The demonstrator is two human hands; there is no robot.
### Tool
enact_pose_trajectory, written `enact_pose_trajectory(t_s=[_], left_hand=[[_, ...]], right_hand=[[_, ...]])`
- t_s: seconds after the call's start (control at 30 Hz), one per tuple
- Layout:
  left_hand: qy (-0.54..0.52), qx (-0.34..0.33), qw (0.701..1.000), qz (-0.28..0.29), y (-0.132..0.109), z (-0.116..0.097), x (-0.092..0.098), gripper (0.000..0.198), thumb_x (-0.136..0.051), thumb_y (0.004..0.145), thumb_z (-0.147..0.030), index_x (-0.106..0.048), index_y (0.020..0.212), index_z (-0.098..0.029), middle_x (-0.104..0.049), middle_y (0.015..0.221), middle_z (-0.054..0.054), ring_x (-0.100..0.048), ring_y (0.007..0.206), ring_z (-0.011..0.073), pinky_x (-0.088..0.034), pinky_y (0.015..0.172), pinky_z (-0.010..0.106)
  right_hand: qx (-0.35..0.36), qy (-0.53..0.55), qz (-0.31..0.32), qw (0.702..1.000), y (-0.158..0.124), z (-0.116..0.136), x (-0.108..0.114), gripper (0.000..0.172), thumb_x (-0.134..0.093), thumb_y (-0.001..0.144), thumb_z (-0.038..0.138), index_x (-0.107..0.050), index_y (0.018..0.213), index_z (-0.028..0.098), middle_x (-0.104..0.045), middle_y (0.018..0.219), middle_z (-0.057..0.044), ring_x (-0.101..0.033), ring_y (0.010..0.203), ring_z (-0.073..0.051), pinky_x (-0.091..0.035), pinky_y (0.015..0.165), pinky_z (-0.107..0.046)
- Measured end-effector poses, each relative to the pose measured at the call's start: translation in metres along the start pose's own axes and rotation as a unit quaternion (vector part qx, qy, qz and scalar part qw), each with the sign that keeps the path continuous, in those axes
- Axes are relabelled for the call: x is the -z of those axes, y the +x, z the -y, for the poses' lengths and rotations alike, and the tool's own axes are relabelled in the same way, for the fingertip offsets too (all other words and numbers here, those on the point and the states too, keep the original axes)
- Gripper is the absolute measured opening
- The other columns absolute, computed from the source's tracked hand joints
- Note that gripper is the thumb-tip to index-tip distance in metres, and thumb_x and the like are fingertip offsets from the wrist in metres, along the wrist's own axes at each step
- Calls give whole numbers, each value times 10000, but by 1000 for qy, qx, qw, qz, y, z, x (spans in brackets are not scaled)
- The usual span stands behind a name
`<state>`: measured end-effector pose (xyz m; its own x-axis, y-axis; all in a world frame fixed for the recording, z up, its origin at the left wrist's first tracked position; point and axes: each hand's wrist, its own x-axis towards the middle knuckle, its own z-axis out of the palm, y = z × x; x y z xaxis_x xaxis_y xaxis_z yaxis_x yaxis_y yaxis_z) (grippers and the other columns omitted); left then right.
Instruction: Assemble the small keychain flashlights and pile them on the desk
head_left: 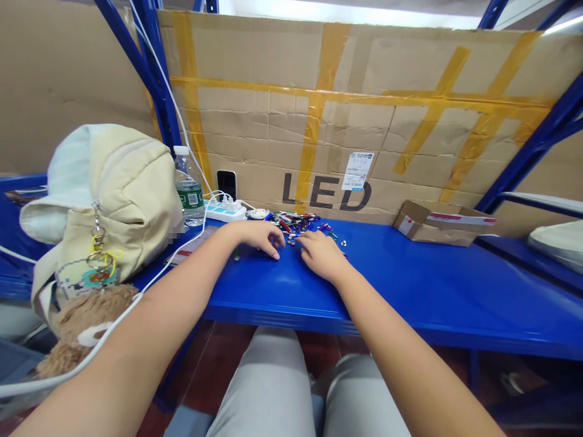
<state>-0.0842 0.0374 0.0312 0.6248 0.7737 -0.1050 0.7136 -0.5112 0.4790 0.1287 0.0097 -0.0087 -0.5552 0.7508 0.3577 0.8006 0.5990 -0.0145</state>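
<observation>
On the blue table [410, 279] lies a pile of small shiny pieces [296, 223] in red, blue, green, purple and silver; their exact kind is too small to tell. My left hand [260, 235] hovers low at the near left of the pile, fingers bent and thumb apart, with nothing visible between them. Palm down, my right hand [321, 255] rests at the pile's near right side, its fingers stretched toward a few tiny loose bits [290, 241] between the hands. A small silvery piece [344, 243] lies just right of it.
At the left stand a cream backpack [132, 176] with a plush charm, a water bottle [190, 191], a power strip [225, 210] with white cables and a phone [226, 184]. An open cardboard box [437, 227] sits back right. A cardboard wall [255, 133] closes the rear.
</observation>
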Motion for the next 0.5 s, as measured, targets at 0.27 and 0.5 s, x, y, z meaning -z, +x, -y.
enact_pose_trajectory(t_s=[0.27, 0.5], left_hand=[[17, -4, 996, -88, 1, -9, 1, 227, -619, 728, -309, -667, 895, -164, -673, 820, 18, -580, 720, 117, -389, 651, 186], [-67, -23, 987, -143, 6, -8, -2, 326, -606, 738, -383, -626, 961, -146, -669, 858, 46, -587, 692, 122, -434, 629, 215]], right_hand=[[37, -4, 21, 999, 3, 6, -3, 326, -388, 847, 127, -631, 1047, 214, -642, 1083, -62, -538, 1038, -198, -389, 849, -313], [8, 129, -12, 992, 7, -8, -16, 196, -544, 754, 76, -656, 890, 163, -669, 902, -61, -594, 870, -158, -435, 808, -271]])
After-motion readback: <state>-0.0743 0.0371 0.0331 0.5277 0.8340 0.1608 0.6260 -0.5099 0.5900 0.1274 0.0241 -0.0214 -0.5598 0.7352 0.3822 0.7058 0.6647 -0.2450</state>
